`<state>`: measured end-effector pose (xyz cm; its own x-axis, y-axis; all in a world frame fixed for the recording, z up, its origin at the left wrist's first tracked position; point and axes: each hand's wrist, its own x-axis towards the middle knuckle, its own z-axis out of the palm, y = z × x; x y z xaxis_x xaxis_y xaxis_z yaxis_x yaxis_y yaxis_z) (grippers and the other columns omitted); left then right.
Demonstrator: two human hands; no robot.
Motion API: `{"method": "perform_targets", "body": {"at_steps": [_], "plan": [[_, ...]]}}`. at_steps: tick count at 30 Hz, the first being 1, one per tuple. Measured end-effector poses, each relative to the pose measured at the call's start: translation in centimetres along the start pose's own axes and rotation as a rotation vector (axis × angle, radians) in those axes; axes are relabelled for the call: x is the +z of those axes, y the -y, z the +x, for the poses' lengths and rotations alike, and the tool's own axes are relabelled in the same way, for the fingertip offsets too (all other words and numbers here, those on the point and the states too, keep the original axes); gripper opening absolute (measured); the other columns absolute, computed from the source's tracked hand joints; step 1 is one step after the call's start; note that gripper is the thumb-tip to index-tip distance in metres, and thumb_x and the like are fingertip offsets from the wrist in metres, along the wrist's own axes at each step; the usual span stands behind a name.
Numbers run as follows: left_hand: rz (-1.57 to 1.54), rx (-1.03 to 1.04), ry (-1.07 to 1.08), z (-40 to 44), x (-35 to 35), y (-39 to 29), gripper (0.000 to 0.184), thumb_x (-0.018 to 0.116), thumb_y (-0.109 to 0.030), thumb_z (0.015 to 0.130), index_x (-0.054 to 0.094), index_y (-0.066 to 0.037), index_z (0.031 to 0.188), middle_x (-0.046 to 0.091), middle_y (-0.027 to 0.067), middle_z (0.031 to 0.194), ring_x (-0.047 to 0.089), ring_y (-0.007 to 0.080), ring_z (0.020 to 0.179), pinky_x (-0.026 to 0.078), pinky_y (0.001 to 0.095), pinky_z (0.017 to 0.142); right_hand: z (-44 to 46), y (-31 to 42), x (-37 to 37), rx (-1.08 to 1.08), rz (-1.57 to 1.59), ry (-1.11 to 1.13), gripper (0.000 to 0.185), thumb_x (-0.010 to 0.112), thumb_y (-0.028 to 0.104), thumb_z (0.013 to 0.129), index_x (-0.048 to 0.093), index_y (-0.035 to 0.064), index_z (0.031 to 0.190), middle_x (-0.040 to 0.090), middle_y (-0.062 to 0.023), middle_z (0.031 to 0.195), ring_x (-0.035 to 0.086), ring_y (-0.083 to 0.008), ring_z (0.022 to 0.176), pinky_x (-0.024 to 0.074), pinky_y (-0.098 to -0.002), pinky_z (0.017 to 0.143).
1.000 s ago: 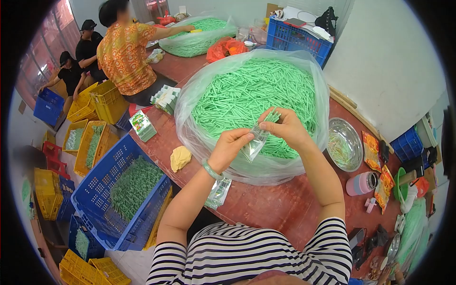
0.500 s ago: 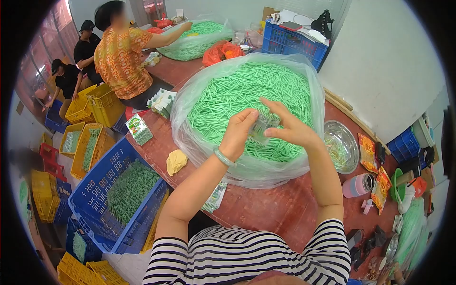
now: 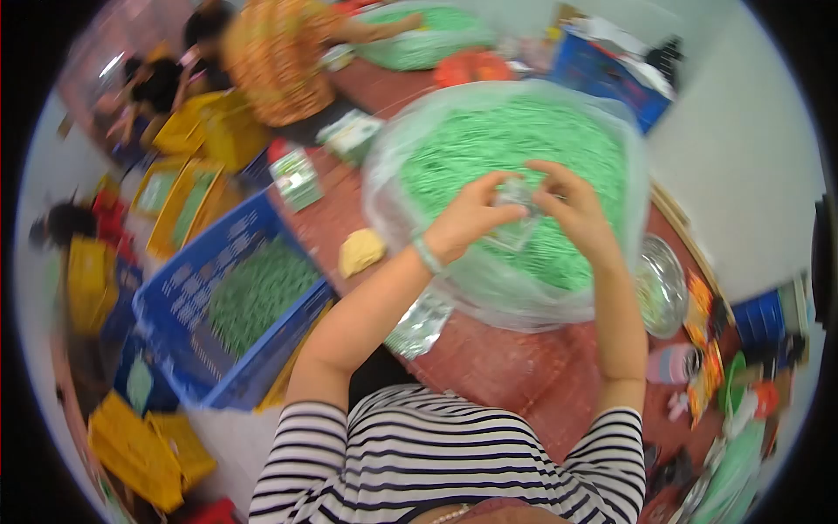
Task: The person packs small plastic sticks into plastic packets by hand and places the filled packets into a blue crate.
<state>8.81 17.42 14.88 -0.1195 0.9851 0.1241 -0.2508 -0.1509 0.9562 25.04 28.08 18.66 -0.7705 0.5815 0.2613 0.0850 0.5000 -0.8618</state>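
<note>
My left hand (image 3: 471,214) is closed on a small clear packet (image 3: 518,229) with pale contents, its thumb lying across the front. My right hand (image 3: 574,208) is at the packet's right side, thumb and fingers apart and curved. Motion blur hides whether its fingertips touch the packet. Both hands are above a large clear plastic bag (image 3: 384,210) spread open on the table and full of thin green sticks (image 3: 489,140). A pale green bangle (image 3: 427,254) circles my left wrist.
On the red table (image 3: 515,367) are a yellow cloth (image 3: 360,252), stacked printed packs (image 3: 296,179), a metal bowl (image 3: 661,288) and a pink bottle (image 3: 674,362). A blue crate (image 3: 188,301) holding green sticks stands left. A person in an orange patterned top (image 3: 278,61) works at another bag.
The view has shifted, so the table and bag appear farther right and higher. My left thumb has come across the packet's front, and the right fingers have curled in more.
</note>
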Motion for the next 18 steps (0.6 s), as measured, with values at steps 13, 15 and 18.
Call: {"method": "perform_targets", "body": {"at_steps": [13, 15, 18], "plan": [[1.484, -0.172, -0.612, -22.0, -28.9, -6.3, 0.015, 0.063, -0.019, 0.083, 0.074, -0.013, 0.091, 0.07, 0.0139, 0.088, 0.068, 0.0317, 0.082, 0.054, 0.0406, 0.074, 3.1, 5.6, 14.4, -0.068, -0.066, 0.413, 0.049, 0.062, -0.007, 0.081, 0.056, 0.0028, 0.128, 0.052, 0.0008, 0.08, 0.051, -0.0079, 0.072, 0.0435, -0.0223, 0.065], [1.627, -0.489, -0.853, -27.7, -40.1, -5.2, 0.019, 0.063, -0.023, 0.085, 0.073, -0.01, 0.092, 0.069, 0.0177, 0.088, 0.068, 0.0341, 0.083, 0.054, 0.0418, 0.077, 4.1, 4.4, 14.0, -0.006, -0.062, 0.371, 0.046, 0.061, -0.006, 0.083, 0.056, 0.0024, 0.128, 0.052, 0.0012, 0.081, 0.05, -0.0066, 0.071, 0.0415, -0.0211, 0.062], [1.667, -0.743, -1.229, -37.9, -52.1, 0.2, 0.026, 0.059, -0.029, 0.088, 0.074, -0.007, 0.088, 0.07, 0.0178, 0.094, 0.067, 0.0367, 0.092, 0.053, 0.0437, 0.084, 4.9, 2.9, 13.0, 0.095, -0.084, 0.273, 0.044, 0.061, -0.002, 0.085, 0.057, 0.0026, 0.128, 0.052, 0.0017, 0.081, 0.049, -0.0059, 0.069, 0.0396, -0.0201, 0.06]]}}
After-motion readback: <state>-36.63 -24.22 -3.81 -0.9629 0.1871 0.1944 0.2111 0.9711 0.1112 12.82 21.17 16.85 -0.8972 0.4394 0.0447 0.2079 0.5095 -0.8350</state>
